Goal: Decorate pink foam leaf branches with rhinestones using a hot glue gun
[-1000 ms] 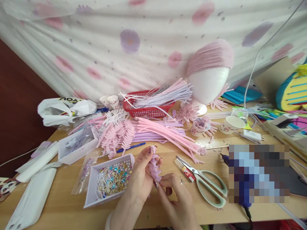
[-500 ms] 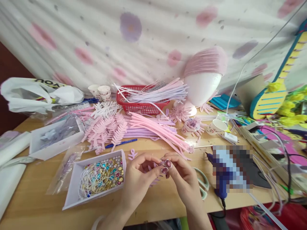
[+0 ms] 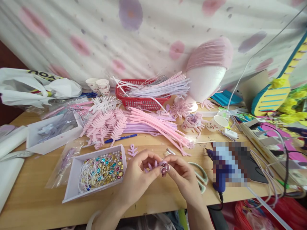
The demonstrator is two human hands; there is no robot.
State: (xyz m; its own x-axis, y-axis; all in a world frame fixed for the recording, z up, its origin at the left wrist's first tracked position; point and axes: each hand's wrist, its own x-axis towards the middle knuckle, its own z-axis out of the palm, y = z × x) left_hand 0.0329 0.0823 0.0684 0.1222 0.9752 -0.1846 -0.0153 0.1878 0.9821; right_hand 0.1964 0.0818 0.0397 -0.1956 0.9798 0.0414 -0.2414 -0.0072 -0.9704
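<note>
My left hand [image 3: 140, 175] and my right hand [image 3: 181, 174] meet above the front of the table, thumbs and fingertips pinched together. Between them is a small purple pipe-cleaner leaf sprig [image 3: 150, 166]; its leaflets show inside the curl of my left fingers, and the fingertips hide the rest. A similar purple sprig [image 3: 132, 149] lies on the table just beyond my left hand. Scissors with pale green handles [image 3: 202, 174] lie partly under my right hand, blade tips showing past the fingers. Left of my left hand stands a white box of beads and gems [image 3: 69, 182].
Pink pipe cleaners [image 3: 155, 124] and a heap of pink leaf sprigs [image 3: 103, 127] lie behind my hands. A red basket [image 3: 144, 103] and a capped foam head [image 3: 207, 80] stand at the back. A blue glue gun [image 3: 219, 183] with its cord lies right, beside paper cups [image 3: 217, 123].
The sprig has turned: its leaflets hung below my fingertips and now point left, inside my left hand's curl. Both hands stay pinched together. The view has shifted slightly.
</note>
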